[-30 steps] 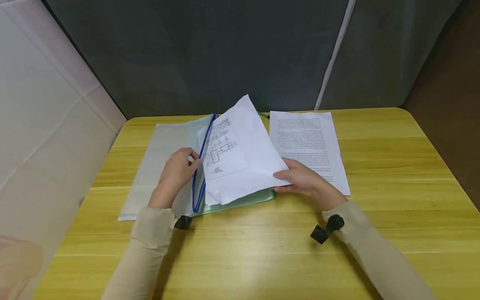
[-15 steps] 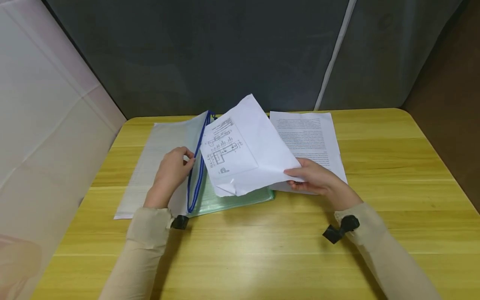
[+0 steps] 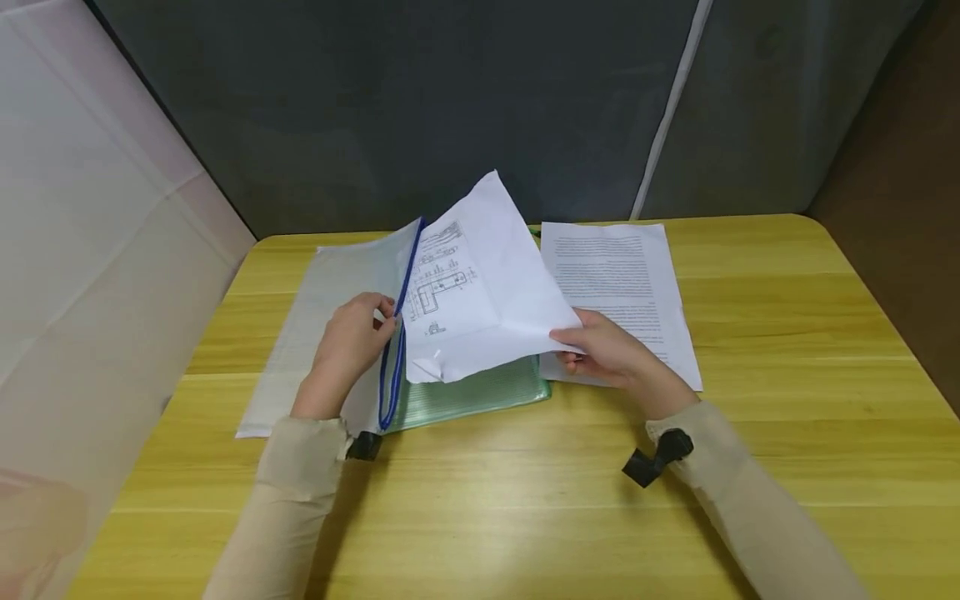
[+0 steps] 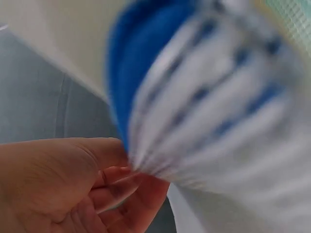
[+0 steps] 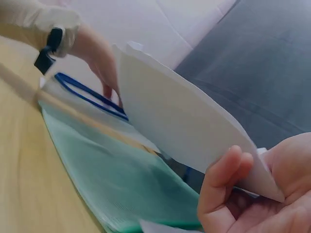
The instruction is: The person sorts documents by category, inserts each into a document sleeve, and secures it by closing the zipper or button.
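In the head view my left hand (image 3: pixel 348 346) pinches the blue zip edge (image 3: pixel 388 383) of a translucent white zip pouch (image 3: pixel 296 333), lifting that side so the mouth gapes. The left wrist view shows thumb and fingers on that blue edge (image 4: pixel 119 73), blurred at close range. My right hand (image 3: pixel 611 354) grips the lower right corner of a white paper sheet (image 3: pixel 517 283) with a technical drawing. The sheet is raised and tilted, its left side against the pouch mouth; whether it lies inside cannot be told. In the right wrist view, fingers curl round the sheet's corner (image 5: pixel 194 116).
A green mesh zip pouch (image 3: pixel 480 396) lies beneath the raised sheet and partly under the white pouch. A printed text page (image 3: pixel 607 267) rests to the right, partly behind my right hand. The yellow wooden table (image 3: pixel 495 500) ends at a dark wall (image 3: pixel 420 108).
My right hand first drew the drawing sheet rightward, then brought it back left against the blue edge. The sheet's near edge is higher than a second ago. The left hand keeps its pinch.
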Available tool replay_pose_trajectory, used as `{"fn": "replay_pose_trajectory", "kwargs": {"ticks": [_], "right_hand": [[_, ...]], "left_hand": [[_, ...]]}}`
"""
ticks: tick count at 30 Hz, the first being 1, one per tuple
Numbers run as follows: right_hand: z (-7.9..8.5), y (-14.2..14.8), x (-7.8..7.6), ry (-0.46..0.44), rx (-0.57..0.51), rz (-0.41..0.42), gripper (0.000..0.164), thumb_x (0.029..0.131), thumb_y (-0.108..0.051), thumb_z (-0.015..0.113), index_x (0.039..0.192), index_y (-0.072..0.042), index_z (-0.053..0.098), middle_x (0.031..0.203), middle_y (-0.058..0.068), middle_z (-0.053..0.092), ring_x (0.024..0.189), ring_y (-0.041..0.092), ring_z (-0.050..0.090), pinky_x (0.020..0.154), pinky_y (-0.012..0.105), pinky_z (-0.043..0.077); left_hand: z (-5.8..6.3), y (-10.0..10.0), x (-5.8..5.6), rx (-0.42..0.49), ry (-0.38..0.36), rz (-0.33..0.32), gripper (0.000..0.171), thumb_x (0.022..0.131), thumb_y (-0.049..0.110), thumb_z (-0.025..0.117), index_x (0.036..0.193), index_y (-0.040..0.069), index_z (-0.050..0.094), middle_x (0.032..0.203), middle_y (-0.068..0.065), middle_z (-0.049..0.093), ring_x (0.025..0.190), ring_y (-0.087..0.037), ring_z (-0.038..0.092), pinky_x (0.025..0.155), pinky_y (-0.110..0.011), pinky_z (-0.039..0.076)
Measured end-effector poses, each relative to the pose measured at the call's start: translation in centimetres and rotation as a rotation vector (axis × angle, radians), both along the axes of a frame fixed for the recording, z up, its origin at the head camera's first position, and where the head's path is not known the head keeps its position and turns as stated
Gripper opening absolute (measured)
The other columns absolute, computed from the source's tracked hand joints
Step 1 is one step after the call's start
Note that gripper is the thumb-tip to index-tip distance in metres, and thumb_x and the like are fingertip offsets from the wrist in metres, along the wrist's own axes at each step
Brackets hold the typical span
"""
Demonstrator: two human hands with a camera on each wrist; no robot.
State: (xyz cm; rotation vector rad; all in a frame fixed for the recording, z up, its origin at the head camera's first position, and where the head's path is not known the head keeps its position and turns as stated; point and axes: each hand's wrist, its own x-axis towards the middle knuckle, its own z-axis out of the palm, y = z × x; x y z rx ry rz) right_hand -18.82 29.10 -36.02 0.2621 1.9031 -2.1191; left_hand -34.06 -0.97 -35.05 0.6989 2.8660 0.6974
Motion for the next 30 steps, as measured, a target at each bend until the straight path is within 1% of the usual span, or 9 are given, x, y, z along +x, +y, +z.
{"fn": "replay_pose_trajectory", "kwargs": {"ticks": [5,8,12,16,18,21,25,27,30], "right_hand": [[0.4,2.5,1.3,-0.030,-0.020,0.010,0.019,0.103,-0.008,0.046,0.120,-0.005,0.051,0.075,-0.004,0.056,0.054,0.005,0.035,0.054,0.017,0.038],[0.7,4.5,2.8,-0.048,-0.062,0.038,0.017,0.103,-0.007,0.047,0.114,-0.012,0.059,0.078,-0.004,0.063,0.049,0.005,0.029,0.052,0.017,0.033],[1.2,6.7,4.5,-0.018,-0.146,0.133,0.029,0.104,-0.004,0.042,0.109,-0.017,0.068,0.094,-0.003,0.076,0.048,0.009,0.016,0.049,0.021,0.018],[1.5,7.6,5.3,0.028,-0.209,0.237,0.033,0.105,-0.004,0.041,0.110,-0.017,0.071,0.100,0.000,0.078,0.049,0.012,0.010,0.049,0.024,0.011],[1.4,7.5,5.3,0.014,-0.187,0.248,0.029,0.105,-0.007,0.045,0.110,-0.017,0.071,0.101,0.000,0.078,0.048,0.011,0.012,0.049,0.023,0.012],[1.1,7.2,5.3,-0.035,-0.066,0.226,0.021,0.104,-0.011,0.050,0.107,-0.018,0.069,0.098,-0.004,0.078,0.048,0.006,0.019,0.049,0.020,0.017],[0.9,7.4,5.6,-0.099,0.077,0.180,0.014,0.103,-0.013,0.052,0.105,-0.017,0.065,0.095,-0.007,0.076,0.049,0.001,0.032,0.050,0.017,0.026],[1.0,7.7,5.8,-0.107,0.095,0.171,0.014,0.102,-0.013,0.052,0.106,-0.017,0.065,0.095,-0.007,0.076,0.050,0.000,0.035,0.050,0.016,0.027],[1.6,7.8,5.8,-0.092,0.076,0.188,0.015,0.103,-0.012,0.051,0.107,-0.016,0.065,0.096,-0.005,0.077,0.048,0.000,0.035,0.049,0.017,0.026]], "left_hand": [[-0.3,-0.5,-0.4,0.006,-0.021,0.063,0.021,0.101,0.018,0.049,0.110,0.002,0.058,0.123,-0.022,0.064,0.092,-0.032,0.066,0.065,-0.035,0.049],[-0.3,-0.7,-0.5,0.002,-0.005,0.068,0.023,0.101,0.019,0.049,0.112,0.000,0.058,0.115,-0.024,0.066,0.088,-0.032,0.065,0.065,-0.035,0.049],[-0.1,-0.5,-0.6,-0.022,0.018,0.062,0.023,0.101,0.019,0.049,0.111,0.000,0.059,0.106,-0.022,0.067,0.082,-0.030,0.063,0.065,-0.036,0.049],[0.1,0.1,-0.5,-0.033,0.018,0.061,0.022,0.102,0.019,0.050,0.110,0.000,0.059,0.103,-0.021,0.067,0.082,-0.030,0.061,0.067,-0.037,0.049],[0.1,0.4,-0.4,-0.023,0.004,0.054,0.025,0.102,0.018,0.050,0.115,-0.001,0.059,0.110,-0.023,0.067,0.087,-0.032,0.064,0.071,-0.039,0.051],[0.1,0.8,-0.2,0.011,-0.029,0.046,0.030,0.102,0.017,0.049,0.121,-0.004,0.058,0.121,-0.025,0.065,0.096,-0.035,0.067,0.074,-0.040,0.053],[0.1,1.0,0.1,0.078,-0.061,0.058,0.030,0.103,0.019,0.048,0.121,-0.002,0.058,0.118,-0.025,0.067,0.087,-0.031,0.067,0.068,-0.034,0.052],[0.1,1.0,0.2,0.103,-0.061,0.068,0.029,0.103,0.020,0.048,0.120,0.000,0.059,0.113,-0.023,0.068,0.082,-0.028,0.065,0.065,-0.032,0.049],[0.2,1.2,0.5,0.092,-0.021,0.056,0.026,0.102,0.019,0.049,0.116,0.000,0.061,0.111,-0.022,0.068,0.081,-0.027,0.062,0.065,-0.032,0.047]]}}
